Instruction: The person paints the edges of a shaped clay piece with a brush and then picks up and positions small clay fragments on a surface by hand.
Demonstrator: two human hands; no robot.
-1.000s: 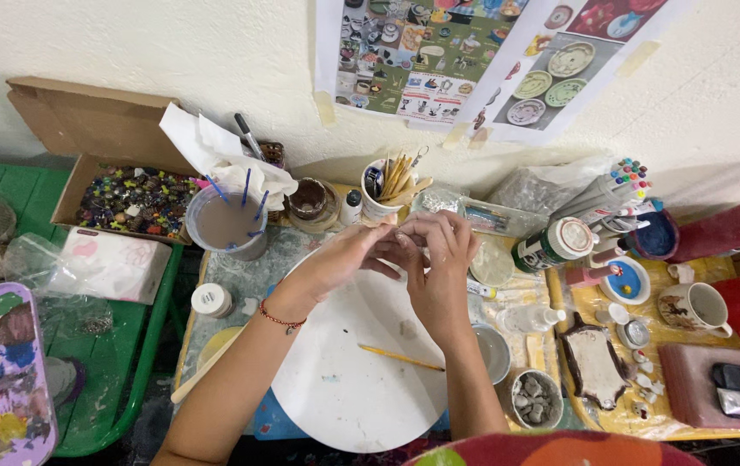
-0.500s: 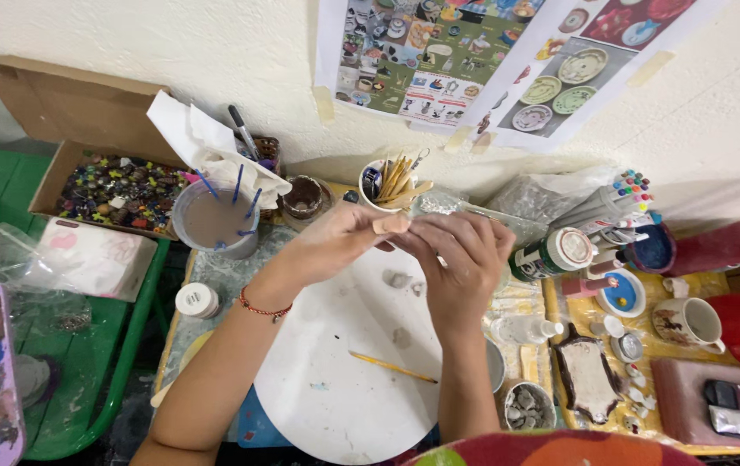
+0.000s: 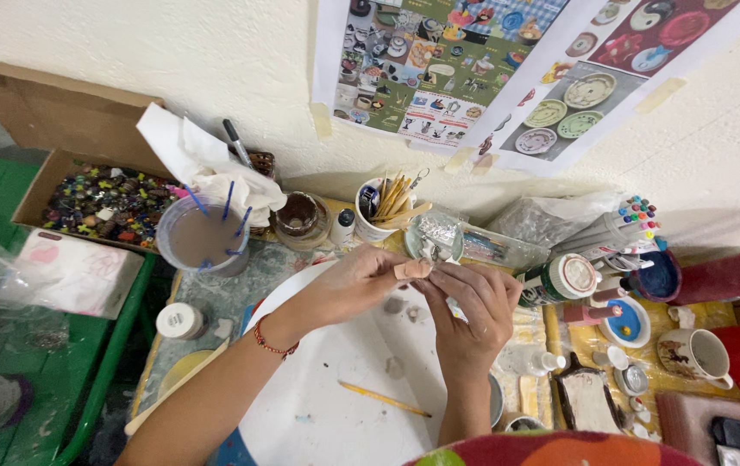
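Nearest the wearer, a thin wooden stick (image 3: pixel 385 399) lies loose on the white round slab (image 3: pixel 327 406), its long axis running left to right, well apart from both hands. Above the slab's far edge the hands meet. The left hand (image 3: pixel 348 289) pinches a small pale piece (image 3: pixel 411 269) between thumb and fingertips, fingers nearly closed on it. The right hand (image 3: pixel 467 311) curls beside it, fingertips touching the same piece from the right; whether it grips a slim tool cannot be told. Farther back, toward the worktop's far edge, stand a cup of murky water (image 3: pixel 202 240) and a white cup of sticks (image 3: pixel 385 210).
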